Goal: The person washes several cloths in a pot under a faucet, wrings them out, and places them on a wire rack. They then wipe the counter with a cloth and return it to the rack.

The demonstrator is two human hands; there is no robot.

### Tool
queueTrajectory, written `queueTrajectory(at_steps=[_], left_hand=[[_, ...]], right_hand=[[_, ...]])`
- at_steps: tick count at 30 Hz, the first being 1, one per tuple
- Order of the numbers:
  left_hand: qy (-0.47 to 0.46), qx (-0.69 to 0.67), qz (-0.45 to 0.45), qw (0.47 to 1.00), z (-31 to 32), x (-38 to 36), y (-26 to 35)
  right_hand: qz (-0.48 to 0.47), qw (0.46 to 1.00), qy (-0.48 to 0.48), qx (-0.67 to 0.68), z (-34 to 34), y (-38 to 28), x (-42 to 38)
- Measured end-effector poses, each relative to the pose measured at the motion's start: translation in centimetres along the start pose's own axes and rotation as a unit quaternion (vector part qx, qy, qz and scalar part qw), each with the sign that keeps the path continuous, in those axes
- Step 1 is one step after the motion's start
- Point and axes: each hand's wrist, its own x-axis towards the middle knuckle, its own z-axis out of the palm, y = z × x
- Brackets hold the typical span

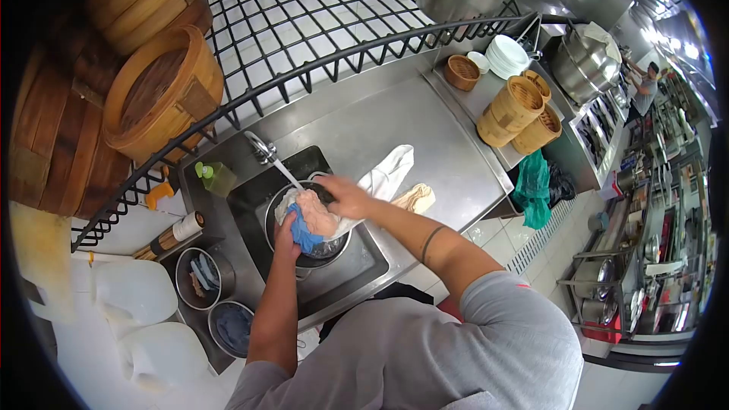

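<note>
A metal pot (343,249) stands in the sink (370,264) under the tap (263,150), with water visible inside. Over the pot, my left hand (285,234) is closed around a bunched blue cloth (307,235). A crumpled pink cloth (316,214) is pressed against it, with whitish fabric beside it. My right hand (346,197) curls against the pink cloth's right side, near the pot's far rim; its fingertips are partly hidden. Just right of that hand, a white cloth (389,171) lies across the sink edge.
A green soap bottle (216,179) stands left of the sink. Two metal bowls (199,279) with cloths sit lower left. A black wire rack (304,23) overhangs the counter (395,118). Bamboo steamers (510,111) stand to the right. Another person (645,91) is far right.
</note>
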Motion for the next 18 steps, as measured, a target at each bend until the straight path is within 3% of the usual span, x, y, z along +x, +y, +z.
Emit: queueTrajectory(at_steps=[2, 3, 4, 6, 7, 8, 9, 10, 13, 14, 15, 17, 18], left_hand=[[0.035, 0.029, -0.001, 0.999, 0.3, -0.6, 0.4], [0.072, 0.058, -0.002, 0.996, 0.2, -0.7, 0.6], [0.073, 0.058, -0.004, 0.996, 0.0, -0.9, 0.9], [0.163, 0.256, -0.146, 0.942, -0.3, -0.6, 1.6], [0.16, 0.257, -0.147, 0.942, -1.7, 0.3, 1.2], [0.093, 0.303, -0.111, 0.942, -3.4, 1.5, 0.5], [0.024, 0.346, -0.073, 0.935, -4.5, 2.2, -0.1], [0.035, 0.363, -0.077, 0.928, -2.0, 1.3, 1.2], [0.051, 0.284, -0.15, 0.945, 2.1, 0.8, 3.7], [0.063, 0.261, -0.168, 0.949, 2.7, 0.9, 4.1], [-0.007, 0.242, -0.132, 0.961, 0.3, 2.7, 2.9], [-0.032, 0.275, -0.099, 0.956, -2.9, 4.2, 2.2], [0.013, 0.304, -0.11, 0.946, -1.1, 2.4, 3.5]], right_hand=[[0.129, 0.968, 0.022, -0.212, -3.7, -2.0, -3.6], [0.196, 0.918, 0.036, -0.343, -5.1, -3.6, -5.5], [0.212, 0.914, 0.059, -0.34, -5.1, -2.1, -7.3], [0.231, 0.908, 0.086, -0.339, -4.3, 0.9, -8.1], [0.224, 0.941, 0.092, -0.236, -4.4, 1.8, -7.7], [0.215, 0.963, 0.098, -0.128, -4.0, 2.7, -7.8], [0.192, 0.965, 0.128, -0.121, -3.1, 1.4, -7.4], [0.167, 0.966, 0.159, -0.115, -2.2, -1.0, -6.2], [-0.096, 0.975, 0.202, -0.005, 0.2, -7.9, -4.9], [-0.084, 0.979, 0.187, -0.018, 0.2, -9.1, -5.4], [-0.071, 0.982, 0.171, -0.03, 0.5, -9.8, -5.8], [0.066, 0.987, 0.096, -0.109, -1.4, -7.9, -7.2], [0.182, 0.963, 0.091, -0.179, -1.9, -5.9, -8.2]])
